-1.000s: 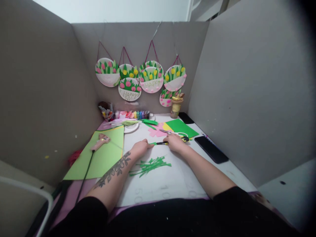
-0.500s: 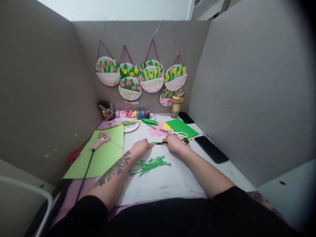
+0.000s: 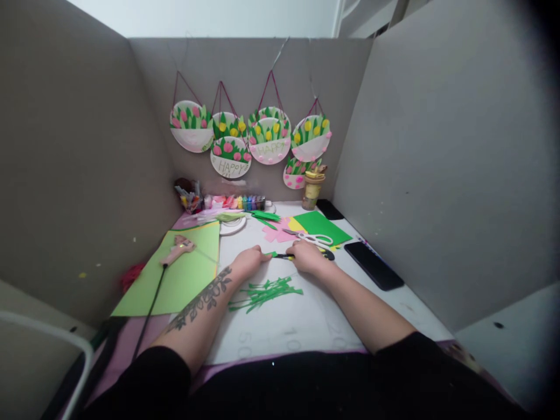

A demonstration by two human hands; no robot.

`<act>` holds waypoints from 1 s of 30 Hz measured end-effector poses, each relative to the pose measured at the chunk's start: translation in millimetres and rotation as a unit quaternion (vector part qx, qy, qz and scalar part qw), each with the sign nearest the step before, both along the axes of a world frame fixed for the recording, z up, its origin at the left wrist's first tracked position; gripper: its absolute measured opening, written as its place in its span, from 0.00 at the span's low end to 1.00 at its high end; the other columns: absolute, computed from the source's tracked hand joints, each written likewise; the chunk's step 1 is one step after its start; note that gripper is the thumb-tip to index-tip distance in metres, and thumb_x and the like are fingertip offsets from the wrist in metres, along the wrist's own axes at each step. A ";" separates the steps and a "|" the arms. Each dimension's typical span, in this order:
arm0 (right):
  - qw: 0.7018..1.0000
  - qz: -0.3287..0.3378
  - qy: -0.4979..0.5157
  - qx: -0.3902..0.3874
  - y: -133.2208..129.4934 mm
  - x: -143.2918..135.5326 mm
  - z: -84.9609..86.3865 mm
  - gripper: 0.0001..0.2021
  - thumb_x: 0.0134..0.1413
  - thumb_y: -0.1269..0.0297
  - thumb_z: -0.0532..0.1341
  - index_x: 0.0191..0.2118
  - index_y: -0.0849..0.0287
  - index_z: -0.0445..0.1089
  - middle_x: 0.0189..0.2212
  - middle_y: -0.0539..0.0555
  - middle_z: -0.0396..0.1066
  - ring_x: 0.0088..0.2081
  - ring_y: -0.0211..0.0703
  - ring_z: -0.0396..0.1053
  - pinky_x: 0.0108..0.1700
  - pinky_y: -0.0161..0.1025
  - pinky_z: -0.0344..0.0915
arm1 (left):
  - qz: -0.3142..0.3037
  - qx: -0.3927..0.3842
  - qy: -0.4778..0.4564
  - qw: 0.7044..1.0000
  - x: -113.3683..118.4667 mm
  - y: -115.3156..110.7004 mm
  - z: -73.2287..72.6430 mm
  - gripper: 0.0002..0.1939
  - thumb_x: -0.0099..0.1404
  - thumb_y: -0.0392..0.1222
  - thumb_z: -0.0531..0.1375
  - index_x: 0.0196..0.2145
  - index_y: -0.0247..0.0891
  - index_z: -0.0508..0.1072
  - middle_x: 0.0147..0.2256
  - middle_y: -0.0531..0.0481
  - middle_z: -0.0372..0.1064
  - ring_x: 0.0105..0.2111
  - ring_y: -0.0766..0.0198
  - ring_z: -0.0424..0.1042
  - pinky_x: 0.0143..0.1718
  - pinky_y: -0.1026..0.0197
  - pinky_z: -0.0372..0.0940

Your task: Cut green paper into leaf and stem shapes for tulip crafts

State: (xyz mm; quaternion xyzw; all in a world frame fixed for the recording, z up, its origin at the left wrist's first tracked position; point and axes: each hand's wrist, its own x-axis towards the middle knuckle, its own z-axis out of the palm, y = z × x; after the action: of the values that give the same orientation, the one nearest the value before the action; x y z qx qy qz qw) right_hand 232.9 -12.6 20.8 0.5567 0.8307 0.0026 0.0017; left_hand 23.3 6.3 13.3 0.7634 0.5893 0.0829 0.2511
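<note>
Pinched in the fingers of my left hand is a small green paper piece, its end toward the right. My right hand is closed around black-and-yellow scissors. Their dark blades point left and reach the green paper; the fingers partly cover the grip. Below both hands, a loose pile of thin green paper strips lies on the white table mat. White-handled scissors rest just beyond my right hand, partly over a pink paper cutout.
A glue gun lies on light green sheets at left. Dark green paper and a phone are at right. Paint bottles and a cup stand at the back. Paper-plate flower baskets hang on the grey partition.
The handle end of the black-and-yellow scissors has dipped slightly, and my right hand has shifted a little left. My left hand stays in place with the green paper.
</note>
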 end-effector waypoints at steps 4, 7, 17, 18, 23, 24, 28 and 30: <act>1.000 -0.002 -0.008 0.001 -1.6 0.8 -3.0 0.15 0.53 0.71 0.55 0.43 0.57 0.76 0.38 0.60 0.73 0.41 0.50 0.67 0.39 0.38 0.56 | -0.041 0.045 0.024 0.998 -2.2 0.9 -4.5 0.23 0.66 0.59 0.50 0.37 0.36 0.71 0.32 0.46 0.69 0.34 0.58 0.68 0.33 0.62 0.56; 1.000 -0.009 -0.008 -0.002 -1.9 0.5 -4.7 0.16 0.54 0.72 0.55 0.44 0.56 0.76 0.40 0.60 0.73 0.43 0.50 0.67 0.41 0.38 0.56 | -0.112 0.128 0.056 0.984 -5.1 2.2 -9.0 0.19 0.68 0.53 0.50 0.42 0.38 0.74 0.40 0.44 0.69 0.43 0.56 0.66 0.41 0.61 0.56; 1.000 0.002 -0.007 0.016 2.9 -1.3 -8.5 0.17 0.57 0.70 0.54 0.49 0.54 0.73 0.43 0.59 0.72 0.46 0.50 0.65 0.46 0.40 0.55 | -0.181 0.147 0.120 0.965 -18.4 10.6 -14.5 0.18 0.69 0.44 0.49 0.46 0.43 0.77 0.34 0.45 0.68 0.33 0.60 0.68 0.34 0.62 0.56; 1.000 0.004 -0.005 0.017 3.5 -1.1 -9.0 0.17 0.57 0.70 0.54 0.48 0.54 0.73 0.43 0.59 0.72 0.46 0.50 0.65 0.46 0.40 0.55 | -0.193 0.151 0.116 0.963 -20.0 10.9 -13.1 0.18 0.69 0.43 0.50 0.47 0.44 0.77 0.34 0.45 0.68 0.33 0.60 0.69 0.34 0.63 0.56; 1.000 0.016 -0.013 0.018 6.6 -2.6 -8.9 0.16 0.56 0.72 0.54 0.46 0.55 0.74 0.41 0.59 0.72 0.45 0.50 0.65 0.46 0.40 0.55 | -0.233 0.135 0.124 0.955 -22.5 9.1 -2.0 0.18 0.69 0.43 0.49 0.44 0.44 0.78 0.35 0.45 0.70 0.34 0.60 0.69 0.33 0.63 0.56; 1.000 0.018 -0.016 0.018 7.1 -3.6 -8.3 0.16 0.55 0.72 0.54 0.46 0.55 0.74 0.41 0.59 0.72 0.45 0.50 0.66 0.46 0.40 0.55 | -0.232 0.128 0.131 0.955 -21.9 8.1 0.2 0.18 0.69 0.44 0.49 0.44 0.43 0.78 0.35 0.45 0.70 0.34 0.60 0.69 0.33 0.63 0.56; 0.999 0.018 -0.026 0.020 6.9 -7.3 -5.6 0.15 0.55 0.72 0.55 0.45 0.56 0.75 0.39 0.60 0.73 0.45 0.51 0.66 0.46 0.41 0.55 | -0.222 0.107 0.155 0.957 -18.7 3.8 6.7 0.21 0.71 0.47 0.46 0.46 0.41 0.77 0.36 0.44 0.71 0.35 0.58 0.70 0.32 0.63 0.55; 0.999 0.016 -0.026 0.017 5.7 -7.3 -4.6 0.16 0.55 0.73 0.54 0.45 0.56 0.75 0.39 0.60 0.73 0.45 0.51 0.66 0.46 0.41 0.55 | -0.225 0.105 0.164 0.955 -18.0 2.9 8.0 0.21 0.71 0.47 0.46 0.47 0.42 0.76 0.36 0.43 0.71 0.35 0.58 0.70 0.32 0.63 0.55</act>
State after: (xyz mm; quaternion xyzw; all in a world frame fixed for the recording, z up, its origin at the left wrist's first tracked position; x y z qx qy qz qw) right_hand 225.5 -6.9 16.2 0.5431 0.8390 0.0310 0.0138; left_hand 5.3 9.3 21.3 0.9015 0.4231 -0.0409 0.0815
